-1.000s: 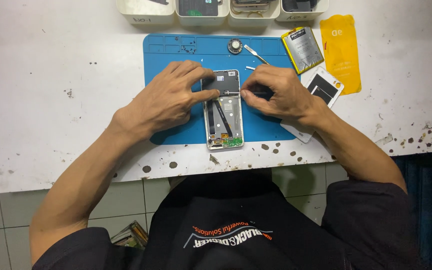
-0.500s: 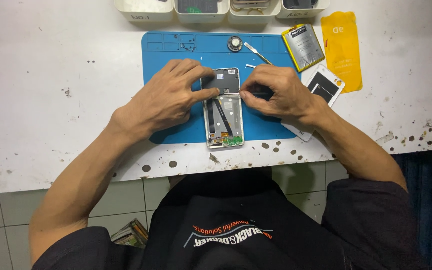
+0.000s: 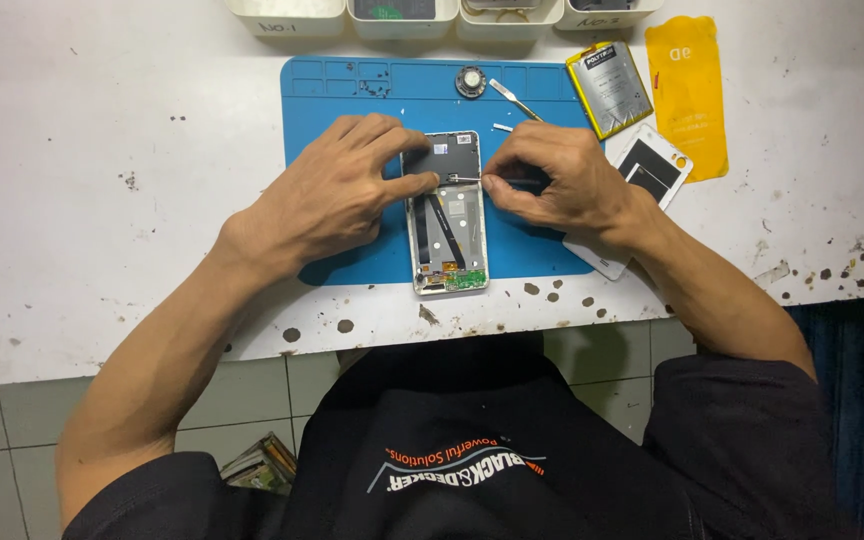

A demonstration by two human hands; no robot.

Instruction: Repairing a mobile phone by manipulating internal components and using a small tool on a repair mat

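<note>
nearest to us, the opened phone (image 3: 448, 215) lies on the near half of the blue work mat (image 3: 342, 90), its back off and its insides showing. its long axis runs straight away from us, with the small green board at the near end and the dark plate at the far end. our left hand (image 3: 337, 195) rests on the mat at the phone's left edge, fingers spread and pressing its upper part, grasping nothing. our right hand (image 3: 552, 180) sits just right of the phone, fingers pinched on thin tweezers (image 3: 464, 179) whose tip reaches over the phone's middle. the phone lies between both hands.

partly under our right wrist lies a white back cover (image 3: 652, 170), tilted. farther off on the mat sit a small round part (image 3: 470, 81) and a slim metal pry tool (image 3: 514, 98). right of the mat lie a flat battery (image 3: 609, 88) with a yellow border and dark label, tilted, and a yellow rectangular sleeve (image 3: 687, 90). along the far edge stand white trays (image 3: 287, 15).
</note>
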